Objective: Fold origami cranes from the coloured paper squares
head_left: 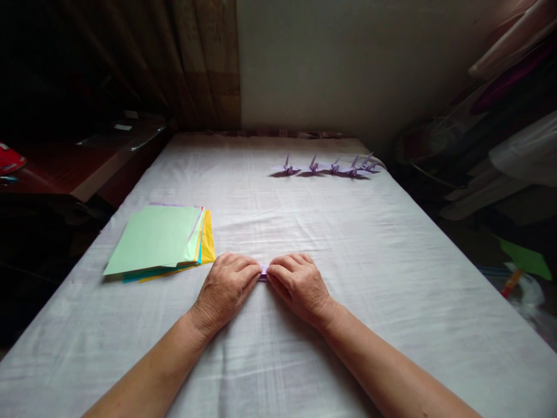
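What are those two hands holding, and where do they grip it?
A small purple paper piece, pinched between the left hand and right hand, one at each end; most of it is hidden.

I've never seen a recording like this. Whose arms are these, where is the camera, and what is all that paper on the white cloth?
There is no machine here: these are a person's two bare arms, filmed by one camera worn on the head and looking forward and down. That is why the arms enter from the bottom edge.

The surface is a table covered with a white cloth. The left hand and right hand meet knuckles-up and press a small folded piece of lilac paper between the fingertips; most of it is hidden under the hands.

To the left lies a stack of coloured paper sheets, pale green on top, with yellow and blue edges showing. At the far side stands a row of small lilac folded paper cranes.
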Tool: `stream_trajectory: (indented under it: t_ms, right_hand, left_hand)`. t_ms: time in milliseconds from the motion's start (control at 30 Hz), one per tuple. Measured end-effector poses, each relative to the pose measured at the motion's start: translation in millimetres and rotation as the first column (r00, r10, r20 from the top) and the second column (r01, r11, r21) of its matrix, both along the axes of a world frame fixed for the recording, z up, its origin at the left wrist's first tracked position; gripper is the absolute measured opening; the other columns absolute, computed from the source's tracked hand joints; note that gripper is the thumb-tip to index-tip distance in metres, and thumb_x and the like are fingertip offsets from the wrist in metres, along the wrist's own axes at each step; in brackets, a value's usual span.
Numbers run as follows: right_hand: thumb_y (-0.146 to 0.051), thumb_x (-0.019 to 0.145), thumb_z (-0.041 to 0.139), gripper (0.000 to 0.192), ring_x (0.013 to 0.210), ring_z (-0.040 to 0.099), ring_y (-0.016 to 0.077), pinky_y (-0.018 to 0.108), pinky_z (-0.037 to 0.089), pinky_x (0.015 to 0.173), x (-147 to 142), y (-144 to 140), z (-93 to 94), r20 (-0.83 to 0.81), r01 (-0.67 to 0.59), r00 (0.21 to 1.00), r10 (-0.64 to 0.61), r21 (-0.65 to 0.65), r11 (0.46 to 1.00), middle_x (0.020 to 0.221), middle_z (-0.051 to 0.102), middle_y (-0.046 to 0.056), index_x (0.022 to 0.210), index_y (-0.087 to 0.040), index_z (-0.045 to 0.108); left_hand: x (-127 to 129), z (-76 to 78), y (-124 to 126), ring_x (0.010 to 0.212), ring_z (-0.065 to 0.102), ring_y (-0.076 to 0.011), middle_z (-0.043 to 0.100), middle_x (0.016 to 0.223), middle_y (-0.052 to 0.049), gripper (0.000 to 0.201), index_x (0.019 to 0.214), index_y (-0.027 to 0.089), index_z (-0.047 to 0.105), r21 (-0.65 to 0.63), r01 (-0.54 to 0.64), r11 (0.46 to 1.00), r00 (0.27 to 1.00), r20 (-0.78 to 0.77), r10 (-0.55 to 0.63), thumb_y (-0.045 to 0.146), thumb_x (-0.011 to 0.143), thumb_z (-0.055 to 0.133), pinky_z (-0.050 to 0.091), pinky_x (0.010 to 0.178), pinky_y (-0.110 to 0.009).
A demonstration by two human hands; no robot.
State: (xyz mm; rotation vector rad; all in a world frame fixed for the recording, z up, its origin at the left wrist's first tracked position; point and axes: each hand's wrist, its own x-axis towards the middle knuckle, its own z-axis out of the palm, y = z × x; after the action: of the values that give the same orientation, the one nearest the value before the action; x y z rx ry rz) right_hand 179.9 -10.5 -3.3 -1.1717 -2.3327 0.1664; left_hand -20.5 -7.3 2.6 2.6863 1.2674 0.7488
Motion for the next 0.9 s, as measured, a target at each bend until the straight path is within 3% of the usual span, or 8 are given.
stream_trajectory:
  t_ms: [167,333,500,900]
  right_hand:
    - [-0.026,0.094,0.056,0.017,0.082,0.058,0.0185,0.032,0.038,0.077,-5.0,2.3,-4.6,-0.061,0.111,0.991,-0.118,-0.106,0.988,0.088,0.068,0.004,0.081,-0.021,0.066]
    - [-0.023,0.090,0.061,0.009,0.079,0.058,0.0180,0.030,0.037,0.074,-7.2,4.6,-6.7,-0.059,0.169,0.982,-0.179,-0.143,0.975,0.083,0.066,0.003,0.086,-0.022,0.068]
    - [-0.024,0.090,0.063,0.009,0.079,0.058,0.0176,0.030,0.037,0.074,-5.5,5.2,-10.0,-0.070,0.176,0.981,-0.184,-0.101,0.979,0.083,0.066,0.002,0.089,-0.025,0.072]
    - [-0.024,0.092,0.060,0.012,0.081,0.056,0.0172,0.030,0.036,0.075,-2.7,3.0,-9.5,-0.061,0.113,0.992,-0.110,0.045,0.993,0.090,0.069,0.003,0.091,-0.025,0.071]
  left_hand:
    - [3.1,-0.3,-0.9,0.086,0.057,-0.0198,0.068,0.091,-0.004,0.022,0.091,0.021,0.065,-0.050,-0.099,0.994,0.995,-0.034,0.098,0.029,0.099,0.046,0.042,0.082,-0.036]
    - [3.3,-2.6,-0.8,0.085,0.056,-0.0214,0.066,0.086,-0.003,0.016,0.092,0.021,0.065,-0.061,-0.186,0.981,0.981,-0.067,0.182,0.030,0.096,0.052,0.040,0.082,-0.037]
    - [1.9,-4.5,-1.1,0.086,0.056,-0.0216,0.065,0.090,-0.003,0.013,0.095,0.022,0.068,-0.070,-0.229,0.971,0.972,-0.075,0.224,0.029,0.094,0.056,0.040,0.081,-0.036]
    - [-1.3,-5.3,-1.6,0.093,0.059,-0.0214,0.069,0.100,-0.004,0.015,0.099,0.024,0.071,-0.033,-0.189,0.981,0.982,0.002,0.189,0.028,0.093,0.058,0.042,0.084,-0.036]
